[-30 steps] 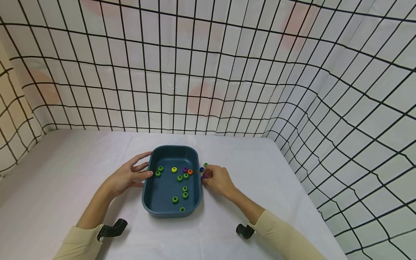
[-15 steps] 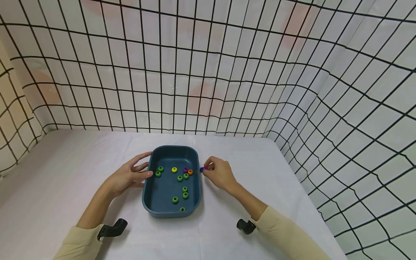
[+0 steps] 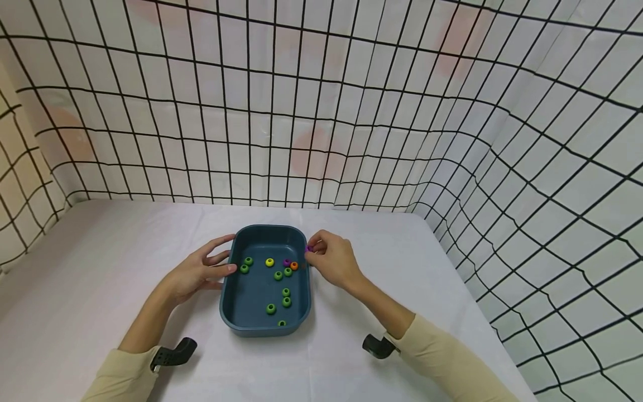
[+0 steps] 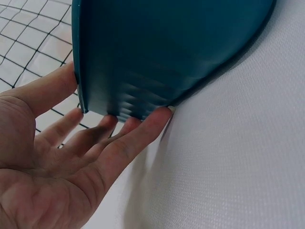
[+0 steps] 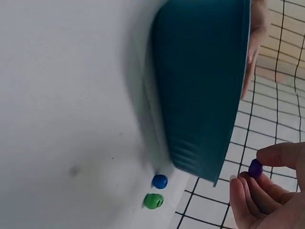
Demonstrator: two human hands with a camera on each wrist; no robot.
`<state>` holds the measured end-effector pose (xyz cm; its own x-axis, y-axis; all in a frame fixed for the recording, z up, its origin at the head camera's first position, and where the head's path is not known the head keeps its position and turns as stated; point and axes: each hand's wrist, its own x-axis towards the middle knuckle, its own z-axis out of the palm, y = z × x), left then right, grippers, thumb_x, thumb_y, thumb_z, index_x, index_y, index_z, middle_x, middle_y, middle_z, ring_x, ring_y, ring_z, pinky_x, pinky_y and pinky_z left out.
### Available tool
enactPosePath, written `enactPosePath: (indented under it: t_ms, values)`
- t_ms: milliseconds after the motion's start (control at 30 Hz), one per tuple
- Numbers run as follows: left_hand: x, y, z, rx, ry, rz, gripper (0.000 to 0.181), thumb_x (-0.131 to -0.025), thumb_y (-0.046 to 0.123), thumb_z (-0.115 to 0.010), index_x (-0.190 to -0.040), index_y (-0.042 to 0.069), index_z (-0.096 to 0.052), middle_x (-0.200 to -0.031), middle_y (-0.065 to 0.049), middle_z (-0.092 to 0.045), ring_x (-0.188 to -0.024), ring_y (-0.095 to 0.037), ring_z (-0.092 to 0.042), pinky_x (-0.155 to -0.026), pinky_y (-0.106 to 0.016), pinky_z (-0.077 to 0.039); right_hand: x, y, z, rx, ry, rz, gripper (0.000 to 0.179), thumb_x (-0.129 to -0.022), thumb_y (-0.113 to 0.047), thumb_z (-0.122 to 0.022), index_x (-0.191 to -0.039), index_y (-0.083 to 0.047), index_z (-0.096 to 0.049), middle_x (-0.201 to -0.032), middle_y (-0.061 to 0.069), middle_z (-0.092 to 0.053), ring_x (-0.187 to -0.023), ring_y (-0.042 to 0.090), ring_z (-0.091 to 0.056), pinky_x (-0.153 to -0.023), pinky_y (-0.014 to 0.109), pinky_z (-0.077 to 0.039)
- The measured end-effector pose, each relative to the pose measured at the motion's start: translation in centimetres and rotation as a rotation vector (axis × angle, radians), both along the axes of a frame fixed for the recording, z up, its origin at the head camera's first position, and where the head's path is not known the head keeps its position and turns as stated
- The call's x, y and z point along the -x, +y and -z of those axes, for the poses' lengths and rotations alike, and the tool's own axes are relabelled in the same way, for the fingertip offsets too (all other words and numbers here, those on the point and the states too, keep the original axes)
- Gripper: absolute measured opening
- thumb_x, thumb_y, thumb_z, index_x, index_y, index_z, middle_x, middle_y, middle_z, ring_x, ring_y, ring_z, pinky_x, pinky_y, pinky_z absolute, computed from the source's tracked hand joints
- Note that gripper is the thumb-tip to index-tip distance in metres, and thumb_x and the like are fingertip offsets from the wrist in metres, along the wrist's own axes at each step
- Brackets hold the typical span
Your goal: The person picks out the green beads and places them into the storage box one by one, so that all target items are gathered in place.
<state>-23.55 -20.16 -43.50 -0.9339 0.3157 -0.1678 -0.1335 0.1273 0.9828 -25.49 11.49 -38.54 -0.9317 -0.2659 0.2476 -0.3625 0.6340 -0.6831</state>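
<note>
Between the hands stands a dark teal plastic tray [image 3: 265, 331]. Inside it lie several green beads [image 3: 286, 302], a yellow bead [image 3: 269, 262], an orange bead [image 3: 294, 266] and a purple bead [image 3: 287, 263]. My left hand [image 3: 196, 274] rests spread along the tray's left side; in the left wrist view its fingertips touch the wall, with the thumb at the rim. Over the tray's right rim, my right hand [image 3: 335, 259] pinches another purple bead [image 5: 255, 168] between thumb and fingers. A blue bead [image 5: 160, 181] and a green bead [image 5: 153, 201] lie on the cloth outside the tray.
A white cloth [image 3: 382, 245] covers the table. White sheeting with black grid netting [image 3: 281, 134] rises behind the table and along its sides. A black camera mount [image 3: 174, 353] sits at the left wrist, another black mount [image 3: 379, 347] at the right.
My right hand has picked the purple bead off the cloth beside the tray and raised it up and left to the rim. The left hand and tray stay put.
</note>
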Motion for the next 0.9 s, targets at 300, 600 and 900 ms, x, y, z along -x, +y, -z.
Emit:
enactPosePath:
  t_ms: [300,600,900]
  values:
    - [0.0,0.0,0.0,-0.002,-0.002,-0.002,0.086,-0.096,0.016,-0.069,-0.163,0.023,-0.016,-0.167,-0.027,-0.011,-0.144,-0.053,-0.033,-0.098,-0.063,-0.05,-1.1,-1.2,-0.5,0.026,-0.01,-0.06,0.01,-0.091,-0.011,-0.071,-0.1,-0.008,-0.07,-0.092,0.006,-0.075,-0.082,0.016,-0.07,-0.072,0.028,-0.06]
    - [0.0,0.0,0.1,-0.009,-0.005,0.005,0.086,-0.096,0.016,-0.069,-0.164,0.024,-0.016,-0.167,-0.027,-0.01,-0.144,-0.053,-0.034,-0.096,-0.061,-0.052,-1.9,-1.6,0.2,0.006,-0.053,-0.117,0.011,-0.094,-0.011,-0.069,-0.104,-0.005,-0.067,-0.094,0.008,-0.075,-0.082,0.016,-0.07,-0.072,0.025,-0.061]
    - [0.0,0.1,0.1,-0.019,-0.009,0.009,0.086,-0.097,0.015,-0.068,-0.164,0.025,-0.015,-0.168,-0.026,-0.01,-0.144,-0.053,-0.033,-0.097,-0.063,-0.051,-2.0,-1.4,0.5,-0.006,-0.052,-0.125,0.012,-0.094,-0.012,-0.069,-0.104,-0.005,-0.067,-0.093,0.007,-0.074,-0.081,0.016,-0.069,-0.071,0.023,-0.059]
